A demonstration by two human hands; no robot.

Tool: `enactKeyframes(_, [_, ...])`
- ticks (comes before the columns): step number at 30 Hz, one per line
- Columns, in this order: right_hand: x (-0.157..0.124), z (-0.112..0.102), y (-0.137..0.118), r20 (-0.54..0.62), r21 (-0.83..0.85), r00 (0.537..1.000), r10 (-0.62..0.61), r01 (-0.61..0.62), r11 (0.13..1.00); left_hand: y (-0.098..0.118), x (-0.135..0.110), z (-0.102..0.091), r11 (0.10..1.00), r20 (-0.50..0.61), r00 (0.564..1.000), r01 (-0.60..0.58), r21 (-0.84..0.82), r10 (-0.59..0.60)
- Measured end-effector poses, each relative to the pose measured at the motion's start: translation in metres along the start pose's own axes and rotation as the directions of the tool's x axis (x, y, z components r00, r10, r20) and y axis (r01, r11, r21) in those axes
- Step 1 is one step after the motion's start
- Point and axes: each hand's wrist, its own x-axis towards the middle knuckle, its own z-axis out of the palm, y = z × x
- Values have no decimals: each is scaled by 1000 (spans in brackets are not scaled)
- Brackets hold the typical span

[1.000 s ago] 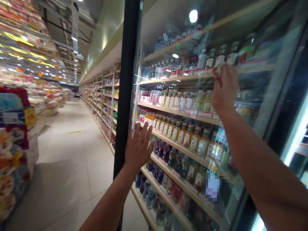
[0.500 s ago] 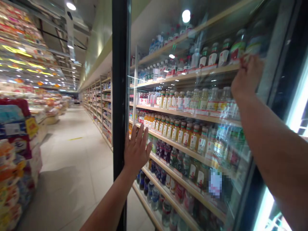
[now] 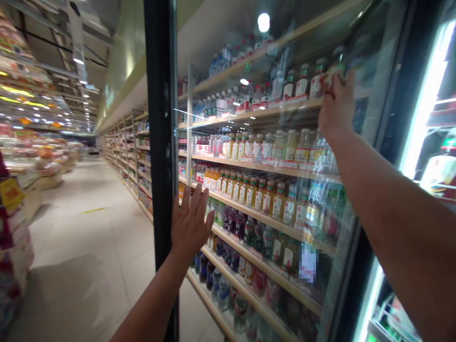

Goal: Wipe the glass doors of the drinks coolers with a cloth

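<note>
A tall glass door with a black frame (image 3: 161,156) stands open in front of me. My left hand (image 3: 190,221) lies flat against the glass beside the frame, its fingers spread. High on the pane, my right hand (image 3: 337,111) grips a crumpled red and whitish cloth (image 3: 330,81) pressed to the glass. The fingers wrap over it, so part of the cloth is hidden. Through the pane show rows of drink bottles (image 3: 266,197) on pale wooden shelves.
At the right, a lit cooler interior with a bright light strip (image 3: 425,109) and bottles (image 3: 441,168) shows beyond the dark frame. A tiled aisle (image 3: 107,247) runs off to the left, between stacked goods (image 3: 12,228) and long wall shelves (image 3: 124,147).
My right hand has slid left across the glass with the cloth. My left hand stays flat by the frame. The view has turned right, showing more of the lit cooler.
</note>
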Motion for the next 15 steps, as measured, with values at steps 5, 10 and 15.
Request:
enactKeyframes(5, [7, 15, -7, -103, 95, 992, 71, -61, 994, 0, 1, -2, 1000, -8, 1000, 0, -14, -1])
enactKeyframes(10, [-58, 20, -95, 175, 116, 859, -481, 467, 876, 0, 1, -1, 1000, -19, 1000, -4, -12, 3])
enactKeyframes(15, [-46, 0, -40, 26, 65, 891, -453, 451, 890, 3, -1, -3, 999, -9, 1000, 21, -29, -21])
